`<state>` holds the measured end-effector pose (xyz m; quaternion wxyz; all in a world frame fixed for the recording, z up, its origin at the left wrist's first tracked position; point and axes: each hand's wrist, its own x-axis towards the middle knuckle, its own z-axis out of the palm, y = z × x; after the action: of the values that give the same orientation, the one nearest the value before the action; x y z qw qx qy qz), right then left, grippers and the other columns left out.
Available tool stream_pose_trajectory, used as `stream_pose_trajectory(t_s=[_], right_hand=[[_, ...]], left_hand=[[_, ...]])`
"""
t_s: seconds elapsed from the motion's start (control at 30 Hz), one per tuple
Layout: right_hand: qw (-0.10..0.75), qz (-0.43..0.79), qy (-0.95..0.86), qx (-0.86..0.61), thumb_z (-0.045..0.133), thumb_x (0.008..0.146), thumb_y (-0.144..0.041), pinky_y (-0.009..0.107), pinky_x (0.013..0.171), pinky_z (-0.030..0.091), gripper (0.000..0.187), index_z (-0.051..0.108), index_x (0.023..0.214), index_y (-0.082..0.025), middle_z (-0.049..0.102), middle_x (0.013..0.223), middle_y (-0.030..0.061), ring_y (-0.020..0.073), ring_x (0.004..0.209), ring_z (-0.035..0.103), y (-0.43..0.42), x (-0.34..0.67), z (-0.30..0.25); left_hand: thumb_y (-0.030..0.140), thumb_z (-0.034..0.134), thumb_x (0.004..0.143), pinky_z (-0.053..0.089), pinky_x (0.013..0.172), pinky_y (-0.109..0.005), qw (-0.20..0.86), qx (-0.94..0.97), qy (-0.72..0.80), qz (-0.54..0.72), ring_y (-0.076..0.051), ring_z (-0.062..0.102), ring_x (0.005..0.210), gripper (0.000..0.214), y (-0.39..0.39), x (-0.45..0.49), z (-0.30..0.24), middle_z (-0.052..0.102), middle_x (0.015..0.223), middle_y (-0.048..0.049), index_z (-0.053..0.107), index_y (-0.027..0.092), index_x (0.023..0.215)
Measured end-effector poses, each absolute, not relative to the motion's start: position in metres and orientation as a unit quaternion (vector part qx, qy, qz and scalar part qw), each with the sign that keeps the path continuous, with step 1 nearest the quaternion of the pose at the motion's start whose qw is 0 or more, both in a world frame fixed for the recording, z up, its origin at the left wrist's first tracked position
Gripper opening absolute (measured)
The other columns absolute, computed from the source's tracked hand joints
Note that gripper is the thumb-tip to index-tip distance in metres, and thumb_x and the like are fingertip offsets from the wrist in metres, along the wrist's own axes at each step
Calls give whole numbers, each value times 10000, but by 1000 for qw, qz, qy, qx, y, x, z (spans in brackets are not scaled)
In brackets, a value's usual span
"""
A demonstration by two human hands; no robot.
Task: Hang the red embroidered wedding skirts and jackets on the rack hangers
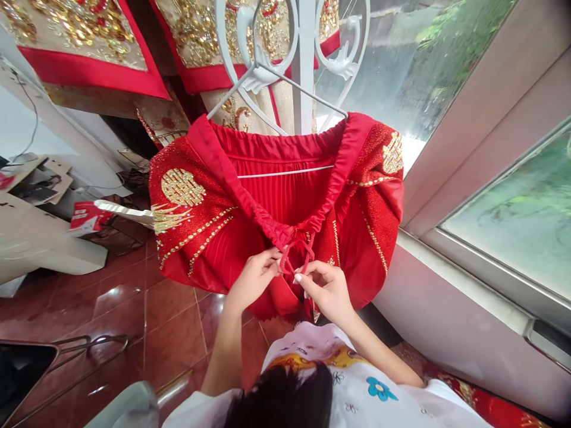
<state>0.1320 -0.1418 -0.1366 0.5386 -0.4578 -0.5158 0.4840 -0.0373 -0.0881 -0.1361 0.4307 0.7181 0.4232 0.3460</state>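
A red skirt (pixel 276 297) with a gathered elastic waist, gold beading and round gold emblems hangs on a white wire hanger (pixel 285 77). At the front of its waistband, a thin red drawstring (pixel 307 252) forms a loop between my hands. My left hand (pixel 256 276) pinches the cord on the left side of the loop. On the right, my right hand (pixel 323 285) holds the cord between thumb and fingers, with the thumb near the loop's bottom. Folds of red cloth lie just below both hands.
The hanger is hooked on a white scrolled metal rack (pixel 306 65). Gold-sequined garments (pixel 89 35) with red borders hang behind. A window frame (pixel 482 107) and sill stand at right. A white table (pixel 40 232) is at left, and a chair (pixel 27 368) at lower left.
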Motion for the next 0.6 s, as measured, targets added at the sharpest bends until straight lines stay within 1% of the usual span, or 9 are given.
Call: stream_pose_trajectory(t_s=[0.07,0.13,0.2,0.27,0.33,0.4,0.43,0.5,0.6], right_hand=[[537,493,-513,-454,619,745,-312,208,464,334,178,565,670,-160,503,543,-13,81,472,420,-142,131,-135],[533,494,-514,-456,616,746,-306,204,461,314,188,543,653,-160,473,528,-22,75,467,401,-141,131,-133],[526,494,-519,-458,613,749,-303,202,461,300,189,535,654,-159,459,526,-27,72,468,387,-141,131,-133],[520,490,-528,-459,611,754,-307,201,468,299,186,540,669,-158,465,540,-25,72,480,384,-141,132,-134],[510,480,-544,-462,596,775,-321,201,476,304,192,548,687,-156,481,561,-20,74,493,389,-139,135,-135],[490,458,-570,-474,563,810,-337,204,487,315,210,559,704,-155,503,579,-12,81,506,407,-137,139,-135],[480,438,-586,-484,539,831,-339,207,499,325,216,573,722,-155,523,594,-5,87,519,427,-136,141,-134],[457,386,-621,-506,490,869,-325,216,545,360,227,612,784,-153,582,651,15,107,568,488,-133,146,-131],[409,325,-687,-505,430,910,-278,232,646,413,262,653,844,-158,655,758,40,136,675,576,-131,153,-123]], left_hand=[[238,603,773,549,669,-252,453,677,412,409,-140,646,690,273,-84,-20,-149,691,837,-64,666,145,1022],[243,652,735,522,597,-213,440,631,414,487,-110,602,604,255,-84,0,-155,663,743,-32,673,135,965],[267,659,730,473,511,-189,431,579,419,551,-88,541,519,224,-87,16,-158,602,633,3,672,128,904],[280,638,738,437,469,-185,415,546,424,591,-80,504,482,170,-88,25,-161,551,589,18,662,130,814],[243,605,725,447,497,-198,362,529,430,635,-91,523,522,113,-88,24,-163,536,604,9,631,139,688],[197,553,684,492,592,-234,322,500,423,684,-122,573,633,112,-87,15,-162,547,672,-14,576,150,585],[193,522,658,509,638,-260,332,475,413,703,-139,589,687,113,-87,9,-160,553,710,-25,546,154,555],[214,466,616,520,661,-300,423,420,386,704,-155,596,704,109,-88,-4,-151,543,729,-39,488,159,525],[230,455,585,468,532,-252,594,365,351,625,-112,516,532,107,-92,-20,-133,470,589,-12,428,161,508]])
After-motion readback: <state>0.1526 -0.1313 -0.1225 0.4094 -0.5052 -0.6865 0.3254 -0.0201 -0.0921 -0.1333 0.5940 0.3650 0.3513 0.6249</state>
